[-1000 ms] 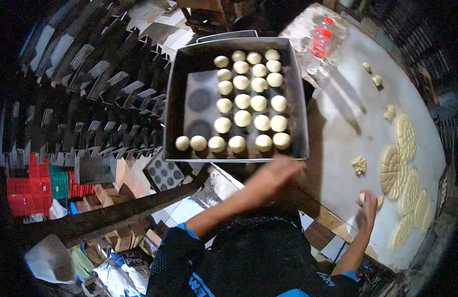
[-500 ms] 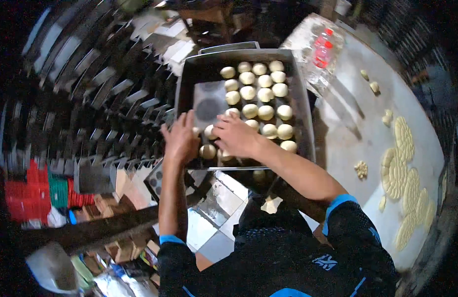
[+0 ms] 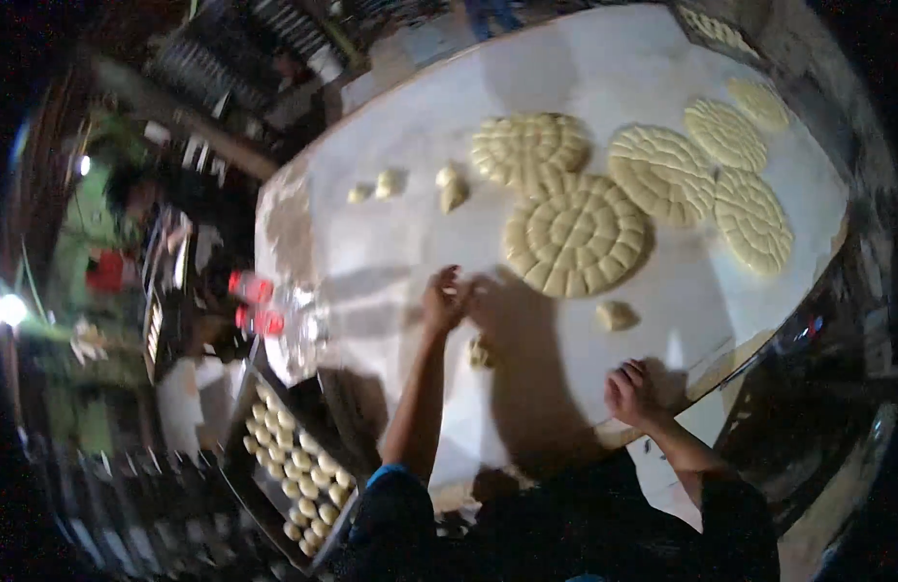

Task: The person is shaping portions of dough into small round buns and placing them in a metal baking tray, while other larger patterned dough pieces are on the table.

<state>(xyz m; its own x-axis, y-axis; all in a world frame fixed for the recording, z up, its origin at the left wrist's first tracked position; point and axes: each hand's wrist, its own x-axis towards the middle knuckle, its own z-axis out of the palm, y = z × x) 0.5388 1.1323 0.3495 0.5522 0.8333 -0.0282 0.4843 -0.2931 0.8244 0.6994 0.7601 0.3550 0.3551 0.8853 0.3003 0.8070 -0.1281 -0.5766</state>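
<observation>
Over the pale tabletop (image 3: 439, 242), my left hand (image 3: 447, 299) is raised with bent fingers apart and nothing visible in them. A small clump of dough pieces (image 3: 481, 351) lies just below it. My right hand (image 3: 631, 393) is near the table's front edge, its fingers curled in and no object showing. Beyond it sits a small dough lump (image 3: 616, 315). Farther back lies a flat round of dough (image 3: 577, 236) scored into many segments. Another scored round (image 3: 529, 148) touches it, and several more spread to the right.
A dark tray (image 3: 264, 497) with rows of dough balls stands at the lower left. Clear bottles with red labels or caps (image 3: 260, 320) lie at the table's left edge. Small dough lumps (image 3: 451, 187) dot the back left. Another person (image 3: 143, 199) is at the far left.
My view has swung right, from the tray to the table. Both hands have left the dough balls in the tray and are now over the table, apart from each other.
</observation>
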